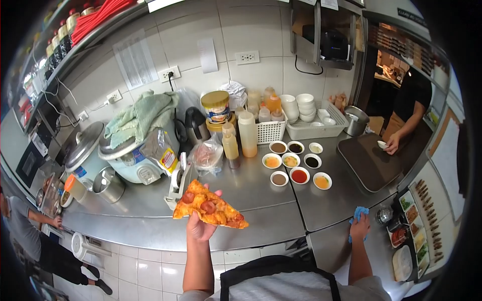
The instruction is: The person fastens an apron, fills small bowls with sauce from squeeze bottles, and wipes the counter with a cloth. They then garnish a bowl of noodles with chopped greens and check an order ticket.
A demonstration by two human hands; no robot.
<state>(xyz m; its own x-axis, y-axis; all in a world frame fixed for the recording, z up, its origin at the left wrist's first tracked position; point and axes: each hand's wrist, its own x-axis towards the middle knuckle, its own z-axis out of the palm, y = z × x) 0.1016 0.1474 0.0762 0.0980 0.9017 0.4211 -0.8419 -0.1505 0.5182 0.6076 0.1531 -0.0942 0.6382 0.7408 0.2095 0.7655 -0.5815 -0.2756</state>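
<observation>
A slice of pizza (pixel 223 212) with sausage rounds on top is held up over the front of the steel counter. My left hand (pixel 201 230) grips it from below, thumb at its near edge and fingertips showing behind. On the right part of the counter, my right hand (pixel 359 229) is closed over a crumpled blue cloth (pixel 361 212). Between and beyond my hands stand several small white bowls of sauce, among them a red one (pixel 299 175) and a dark one (pixel 312 161).
Rice cookers (pixel 131 159), squeeze bottles (pixel 247 134) and a white basket of bowls (pixel 321 131) line the back. A brown tray (pixel 369 163) lies right, where another person's hand (pixel 393 144) holds a small white dish. A second person (pixel 30 231) stands left. Food containers (pixel 399 236) sit at far right.
</observation>
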